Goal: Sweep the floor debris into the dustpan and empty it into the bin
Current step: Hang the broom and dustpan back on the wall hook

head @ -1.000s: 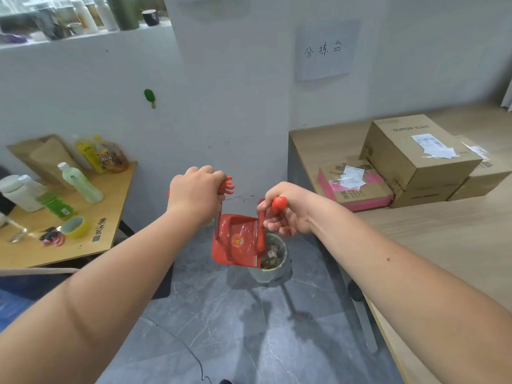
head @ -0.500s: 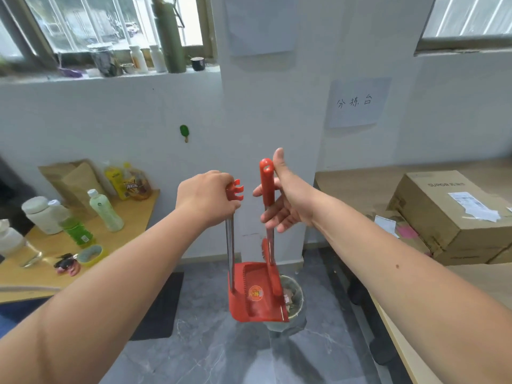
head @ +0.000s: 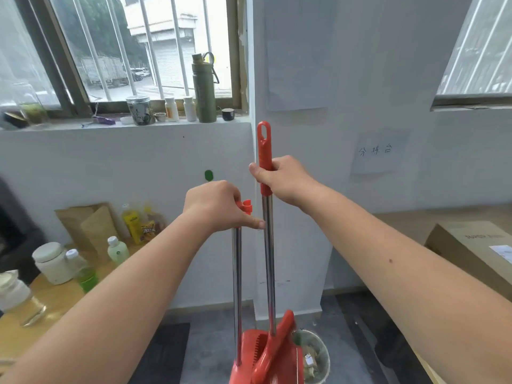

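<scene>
My left hand (head: 219,207) grips the red top of the dustpan's metal pole. The red dustpan (head: 248,358) hangs upright near the floor at the bottom of the view. My right hand (head: 279,178) is closed around the red grip of the broom handle (head: 268,261), which stands vertical right beside the dustpan pole. The broom's red head (head: 273,353) rests against the dustpan. Just right of the dustpan stands a small round bin (head: 315,356) with scraps of rubbish inside.
A wooden table (head: 52,303) on the left holds bottles, jars and paper bags. A cardboard box (head: 471,250) sits on a wooden surface at the right. A dark mat (head: 163,353) lies on the grey floor. The windowsill (head: 138,123) carries a flask and jars.
Both handles have been brought upright and close together. The dustpan has swung from tipped over the bin to hanging vertical beside it. My right hand has closed fully on the broom grip.
</scene>
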Available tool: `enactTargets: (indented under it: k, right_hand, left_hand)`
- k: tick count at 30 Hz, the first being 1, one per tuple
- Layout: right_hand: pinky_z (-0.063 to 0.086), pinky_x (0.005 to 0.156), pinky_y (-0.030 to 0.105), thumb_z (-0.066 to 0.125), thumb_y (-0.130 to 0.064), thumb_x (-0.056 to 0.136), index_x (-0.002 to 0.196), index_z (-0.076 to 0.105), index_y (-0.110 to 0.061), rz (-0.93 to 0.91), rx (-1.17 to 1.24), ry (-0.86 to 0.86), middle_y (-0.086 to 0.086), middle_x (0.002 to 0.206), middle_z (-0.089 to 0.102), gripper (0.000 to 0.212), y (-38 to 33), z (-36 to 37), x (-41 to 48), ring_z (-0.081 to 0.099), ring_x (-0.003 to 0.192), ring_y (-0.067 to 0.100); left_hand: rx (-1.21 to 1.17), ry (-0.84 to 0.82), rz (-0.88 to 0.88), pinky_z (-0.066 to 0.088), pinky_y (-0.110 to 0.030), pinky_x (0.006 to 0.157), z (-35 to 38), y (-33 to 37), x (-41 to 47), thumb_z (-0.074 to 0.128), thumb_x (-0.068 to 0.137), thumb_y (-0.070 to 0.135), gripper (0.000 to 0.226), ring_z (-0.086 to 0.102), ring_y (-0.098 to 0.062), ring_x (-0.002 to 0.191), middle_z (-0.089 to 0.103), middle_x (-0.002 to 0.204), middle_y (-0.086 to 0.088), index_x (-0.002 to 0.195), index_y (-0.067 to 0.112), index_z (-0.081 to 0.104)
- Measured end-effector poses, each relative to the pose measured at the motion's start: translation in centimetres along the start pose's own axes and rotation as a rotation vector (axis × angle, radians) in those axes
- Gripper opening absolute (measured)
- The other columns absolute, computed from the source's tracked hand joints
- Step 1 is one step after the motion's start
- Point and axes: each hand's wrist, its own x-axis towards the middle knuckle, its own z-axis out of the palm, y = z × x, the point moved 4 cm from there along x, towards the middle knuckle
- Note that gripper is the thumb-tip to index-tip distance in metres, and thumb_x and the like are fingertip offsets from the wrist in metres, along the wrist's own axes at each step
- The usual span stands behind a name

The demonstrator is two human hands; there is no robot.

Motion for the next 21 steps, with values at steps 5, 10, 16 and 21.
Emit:
enactTargets:
  k: [5, 10, 16, 21]
  right_hand:
    - [0.054, 0.094, 0.048, 0.051, -0.052, 0.099, 0.094, 0.066, -0.009, -0.072, 0.184, -0.122, 0.008, 0.094, 0.070, 0.045, -2.6, 2.5, 1.8, 0.068, 0.089, 0.027]
    - [0.049, 0.084, 0.045, 0.053, -0.048, 0.098, 0.089, 0.055, -0.008, -0.110, 0.689, -0.268, 0.006, 0.075, 0.053, 0.042, -3.3, 4.2, 4.0, 0.050, 0.073, 0.026]
    - [0.044, 0.079, 0.041, 0.050, -0.058, 0.091, 0.091, 0.054, -0.005, -0.151, 0.791, -0.351, 0.006, 0.072, 0.050, 0.053, -3.7, 4.0, 7.4, 0.047, 0.064, 0.021]
    - [0.043, 0.073, 0.036, 0.053, -0.058, 0.088, 0.089, 0.054, -0.006, -0.180, 0.928, -0.396, 0.006, 0.072, 0.050, 0.052, -3.5, 3.9, 11.0, 0.046, 0.062, 0.019]
  left_hand:
    - [0.027, 0.027, 0.008, 0.051, -0.026, 0.060, -1.1, -1.3, 1.3, 0.059, 0.041, 0.098, 0.076, 0.061, -0.007, 0.062, 0.064, 0.061, 0.012, 0.063, 0.025, 0.064]
    - [0.091, 0.089, 0.025, 0.048, -0.027, 0.056, -1.7, -2.0, 2.5, 0.048, 0.045, 0.102, 0.075, 0.059, -0.008, 0.060, 0.062, 0.060, 0.013, 0.056, 0.028, 0.054]
    - [0.123, 0.128, -0.008, 0.039, -0.026, 0.053, -2.3, -2.3, 5.0, 0.052, 0.055, 0.095, 0.066, 0.055, -0.005, 0.057, 0.057, 0.059, 0.015, 0.053, 0.029, 0.049]
    - [0.192, 0.141, -0.070, 0.044, -0.026, 0.054, -2.3, -2.3, 8.2, 0.054, 0.059, 0.085, 0.059, 0.058, -0.008, 0.060, 0.060, 0.059, 0.012, 0.056, 0.026, 0.057]
